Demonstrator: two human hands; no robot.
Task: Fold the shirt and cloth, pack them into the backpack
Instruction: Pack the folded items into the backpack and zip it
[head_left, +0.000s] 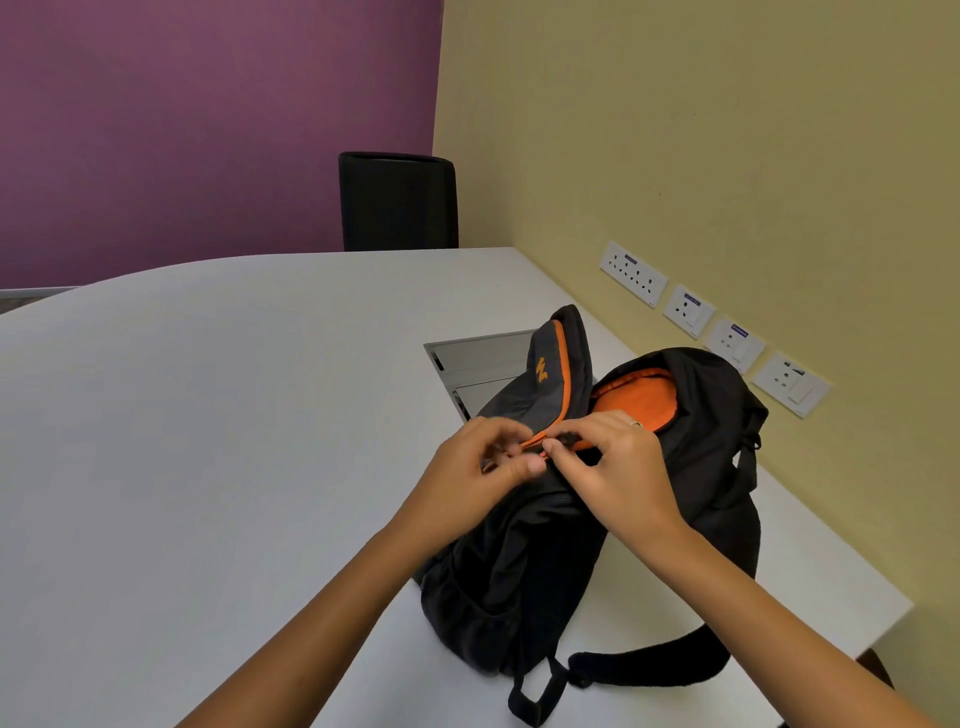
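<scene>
The backpack (597, 499) lies on the white table (234, 415), close to the table edge that runs along the yellow wall. It serves as the reference for all positions below. Its main compartment gapes open on the side toward the wall, exposing orange lining (636, 397). The front flap (558, 374), grey with orange trim, stands up on the side of the backpack away from the wall.

Both hands meet at the near end of the opening, above the middle of the backpack. The left hand (488, 457) has its fingers curled and pinches the orange zipper edge (535, 440), which holds the fabric taut. The right hand (608, 452) pinches a small dark part at the same point, probably the zipper pull (563, 440); it is too small to confirm. This two-handed grip suits running a zipper: one hand anchors, the other draws.

Neither the shirt nor the cloth is visible on the table. Whether they are inside the backpack cannot be determined; only lining shows in the opening.

A shoulder strap (649, 665) trails from the near end of the backpack. Beyond the backpack, a recessed metal panel (478, 358) sits in the table. Wall sockets (691, 312) line the wall beside the backpack. A black chair back (397, 202) stands beyond the far table edge.
</scene>
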